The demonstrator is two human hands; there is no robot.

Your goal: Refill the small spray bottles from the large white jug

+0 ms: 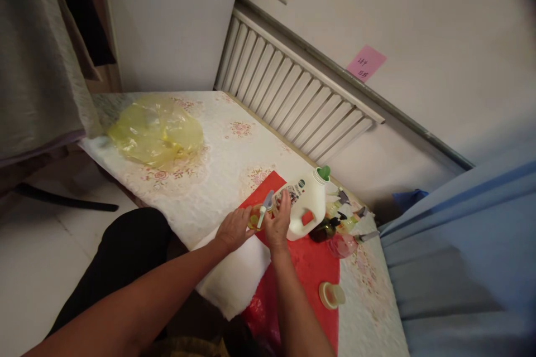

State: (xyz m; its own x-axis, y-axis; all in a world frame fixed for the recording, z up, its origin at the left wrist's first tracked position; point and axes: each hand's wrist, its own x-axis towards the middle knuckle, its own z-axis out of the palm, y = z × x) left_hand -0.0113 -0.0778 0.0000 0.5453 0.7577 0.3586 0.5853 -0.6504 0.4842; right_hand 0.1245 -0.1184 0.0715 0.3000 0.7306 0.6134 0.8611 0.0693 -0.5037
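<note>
Forearms (167, 285) reach to a bottle (254, 217) between the hands — left hand (234, 228) gripping it, right hand (277, 224) close against its other side, grip unclear — near a jug (317, 201).

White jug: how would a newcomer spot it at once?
Beside the radiator, find the flowered tablecloth and the red mat on it. The jug sits there, next to the right hand. It's the mat's biggest container, white, with a loop handle and green top.
</note>
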